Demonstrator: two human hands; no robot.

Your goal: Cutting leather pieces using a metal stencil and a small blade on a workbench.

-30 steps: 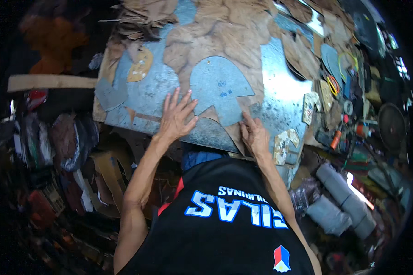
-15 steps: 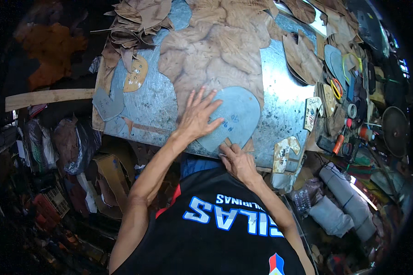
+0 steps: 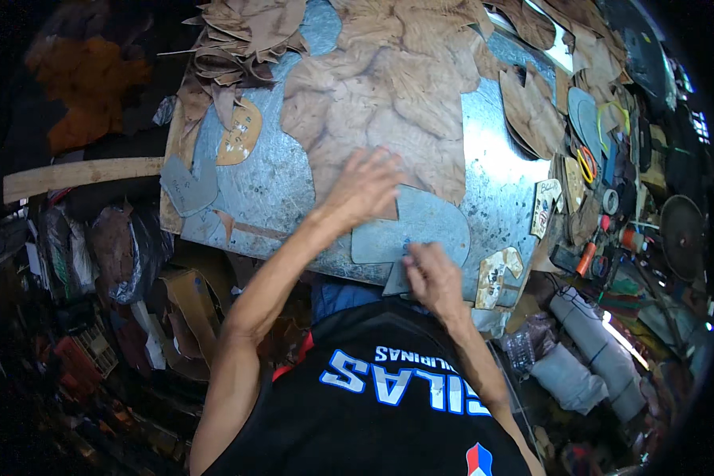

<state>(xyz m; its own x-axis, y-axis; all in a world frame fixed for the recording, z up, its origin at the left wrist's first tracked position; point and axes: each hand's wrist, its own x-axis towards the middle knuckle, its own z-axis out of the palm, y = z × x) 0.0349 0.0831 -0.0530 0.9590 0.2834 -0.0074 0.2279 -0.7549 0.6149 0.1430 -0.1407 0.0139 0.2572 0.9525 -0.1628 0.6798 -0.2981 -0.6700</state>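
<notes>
A large brown leather hide [image 3: 373, 103] lies across the metal-topped table [image 3: 266, 186]. On its near edge rests a grey flat template [image 3: 432, 222] with rounded ends. My left hand [image 3: 361, 186], slightly blurred, reaches over the hide with fingers stretched out, beside the template's left end. At the template's near edge is my right hand [image 3: 436, 278], its fingers curled in; whatever they may hold is hidden. A smaller grey piece [image 3: 398, 279] shows below the template, next to the right hand.
Leather scraps [image 3: 242, 40] are heaped at the far left. Tan and grey templates lie near the left edge, a pale template [image 3: 496, 278] at the near right corner. Scissors [image 3: 585, 164], a tape roll [image 3: 609, 200] and an orange-handled tool [image 3: 585, 250] sit on the right.
The grey template has turned and shifted right and nearer. My left hand has come off it onto the hide; my right hand has moved slightly right.
</notes>
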